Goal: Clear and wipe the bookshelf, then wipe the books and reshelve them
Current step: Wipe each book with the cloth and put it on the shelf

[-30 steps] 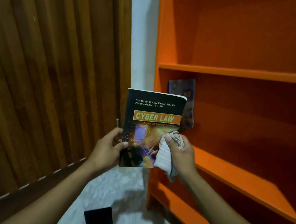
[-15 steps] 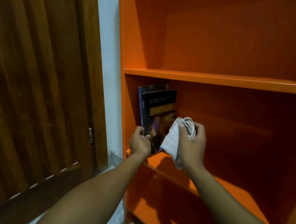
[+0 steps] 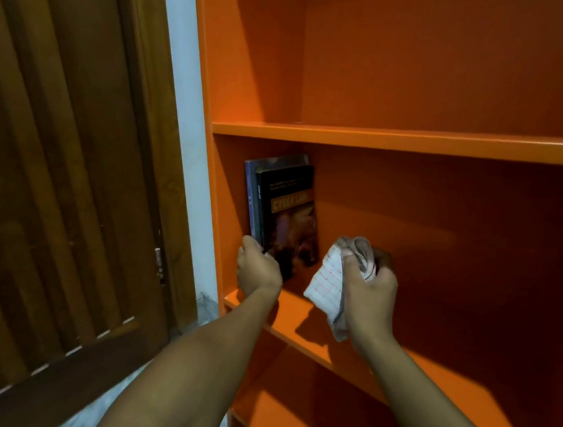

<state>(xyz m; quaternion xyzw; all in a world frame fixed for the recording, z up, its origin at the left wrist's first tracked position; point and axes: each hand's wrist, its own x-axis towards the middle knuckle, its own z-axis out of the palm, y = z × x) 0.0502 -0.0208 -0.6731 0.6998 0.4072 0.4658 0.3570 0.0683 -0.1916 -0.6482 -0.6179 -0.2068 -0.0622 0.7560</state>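
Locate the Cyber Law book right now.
Head view: the Cyber Law book stands at the middle shelf's left end, against another book, left hand at its base.

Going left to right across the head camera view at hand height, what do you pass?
Wooden door → white wall strip → left hand at the Cyber Law book → cloth → right hand.

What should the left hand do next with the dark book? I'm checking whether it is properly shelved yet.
Probably let go. The dark book already stands on the shelf against the other book by the left wall, while the left hand grips its lower corner. The right hand holds the cloth clear of it.
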